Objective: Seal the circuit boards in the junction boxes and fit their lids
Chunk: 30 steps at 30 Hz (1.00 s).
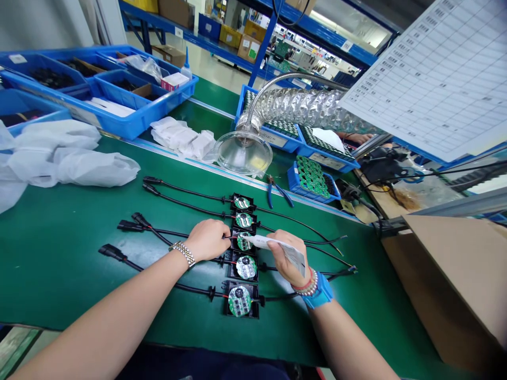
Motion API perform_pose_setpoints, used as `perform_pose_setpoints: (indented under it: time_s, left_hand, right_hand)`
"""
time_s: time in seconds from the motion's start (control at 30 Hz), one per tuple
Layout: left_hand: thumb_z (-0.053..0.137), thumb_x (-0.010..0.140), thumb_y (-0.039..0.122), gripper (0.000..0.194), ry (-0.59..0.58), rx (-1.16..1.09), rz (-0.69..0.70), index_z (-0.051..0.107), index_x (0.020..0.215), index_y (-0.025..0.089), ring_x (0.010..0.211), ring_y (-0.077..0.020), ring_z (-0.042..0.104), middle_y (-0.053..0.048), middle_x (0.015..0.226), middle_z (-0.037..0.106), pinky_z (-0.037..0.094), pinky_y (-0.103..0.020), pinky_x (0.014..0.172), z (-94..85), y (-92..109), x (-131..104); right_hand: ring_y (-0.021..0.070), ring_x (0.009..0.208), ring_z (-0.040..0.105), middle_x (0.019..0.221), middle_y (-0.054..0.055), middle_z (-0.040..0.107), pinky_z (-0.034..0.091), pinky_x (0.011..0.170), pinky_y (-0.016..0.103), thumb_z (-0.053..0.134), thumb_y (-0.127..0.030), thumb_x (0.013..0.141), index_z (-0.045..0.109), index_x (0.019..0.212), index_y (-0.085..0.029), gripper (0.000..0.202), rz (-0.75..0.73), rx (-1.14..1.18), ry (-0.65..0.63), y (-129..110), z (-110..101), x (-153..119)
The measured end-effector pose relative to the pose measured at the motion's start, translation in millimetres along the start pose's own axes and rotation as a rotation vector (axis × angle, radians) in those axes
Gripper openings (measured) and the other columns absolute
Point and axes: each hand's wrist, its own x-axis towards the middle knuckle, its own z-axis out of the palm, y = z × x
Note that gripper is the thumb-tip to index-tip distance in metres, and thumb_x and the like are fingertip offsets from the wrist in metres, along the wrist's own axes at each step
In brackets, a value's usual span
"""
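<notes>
Several black housings lie in a column, each with a round green circuit board and black cables on both sides. My right hand [291, 256] is closed around a white squeeze tube [261, 241]. The tube's narrow tip is over the round circuit board [244, 241] of the middle housing; whether it touches is unclear. My left hand [208, 240] pinches the cable at the left side of that housing, its fingertips partly hidden. Nearest to me are a housing [255, 311] with its circuit board [240, 301] and, above it, another circuit board [246, 267]. Black connectors [113, 252] end the cables at left.
A clear fume hood [244, 153] on a foil duct [301, 103] hangs beyond the housings. Blue-handled pliers [279, 192] lie near a blue bin of green boards [312, 177]. White wrapped bundles [93, 168] and a partitioned blue tray [130, 124] are left. A cardboard box [447, 285] stands right.
</notes>
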Motion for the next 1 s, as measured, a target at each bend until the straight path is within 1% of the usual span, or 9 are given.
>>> perform_pose_setpoints:
  time_s: [0.13,0.27,0.43,0.6,0.83,0.93,1.0]
  left_hand:
    - [0.048,0.073,0.028,0.020,-0.006,-0.002,0.002,0.068,0.075,0.024,0.074,-0.0190,0.059,-0.001,0.084,0.067,0.040,-0.028,0.061,-0.6,0,0]
    - [0.048,0.073,0.027,0.020,-0.001,0.000,0.011,0.067,0.075,0.024,0.075,-0.0191,0.059,-0.001,0.083,0.067,0.039,-0.028,0.061,-0.9,0,0]
    - [0.048,0.073,0.027,0.019,-0.009,-0.003,0.004,0.067,0.073,0.024,0.074,-0.0190,0.059,-0.001,0.081,0.067,0.040,-0.028,0.061,-1.0,1,0]
    - [0.048,0.073,0.028,0.020,-0.013,-0.007,0.009,0.068,0.074,0.024,0.074,-0.0186,0.059,-0.001,0.083,0.067,0.040,-0.027,0.062,-0.6,0,1]
    - [0.047,0.073,0.027,0.021,-0.003,0.003,0.012,0.067,0.074,0.024,0.074,-0.0187,0.059,-0.001,0.083,0.068,0.039,-0.027,0.061,0.9,-1,1]
    - [0.047,0.073,0.027,0.020,-0.001,0.011,0.013,0.067,0.074,0.024,0.074,-0.0182,0.059,-0.001,0.083,0.067,0.039,-0.027,0.061,0.3,-1,0]
    - [0.048,0.073,0.027,0.019,-0.003,0.019,0.007,0.066,0.074,0.023,0.075,-0.0180,0.059,-0.001,0.084,0.067,0.039,-0.026,0.061,-0.5,0,0]
  right_hand:
    - [0.0126,0.056,0.048,0.061,0.002,0.053,0.037,0.055,0.025,0.039,-0.028,0.091,0.054,0.069,-0.018,0.029,0.008,0.015,-0.003,0,-2,-4]
    - [0.0124,0.055,0.046,0.060,0.002,0.053,0.036,0.054,0.025,0.038,-0.029,0.092,0.054,0.070,-0.018,0.030,-0.014,0.003,-0.013,-1,-1,-5]
    - [0.0118,0.053,0.043,0.057,0.001,0.049,0.034,0.053,0.025,0.036,-0.028,0.093,0.053,0.070,-0.017,0.031,-0.044,-0.050,-0.031,-6,-4,-7]
    - [0.0113,0.052,0.041,0.057,0.001,0.049,0.031,0.051,0.025,0.034,-0.030,0.095,0.054,0.070,-0.016,0.035,-0.080,-0.087,-0.043,-10,-7,-11]
    - [0.0115,0.052,0.041,0.057,0.002,0.049,0.031,0.051,0.025,0.032,-0.031,0.095,0.056,0.072,-0.015,0.037,-0.112,-0.148,-0.063,-8,-7,-16]
    - [0.0113,0.053,0.042,0.058,0.002,0.049,0.032,0.051,0.025,0.034,-0.029,0.095,0.055,0.071,-0.015,0.034,-0.108,-0.144,-0.056,-8,-12,-15]
    - [0.0113,0.053,0.044,0.058,0.001,0.050,0.033,0.052,0.025,0.035,-0.027,0.094,0.054,0.071,-0.016,0.032,-0.069,-0.110,-0.043,-11,-18,-15]
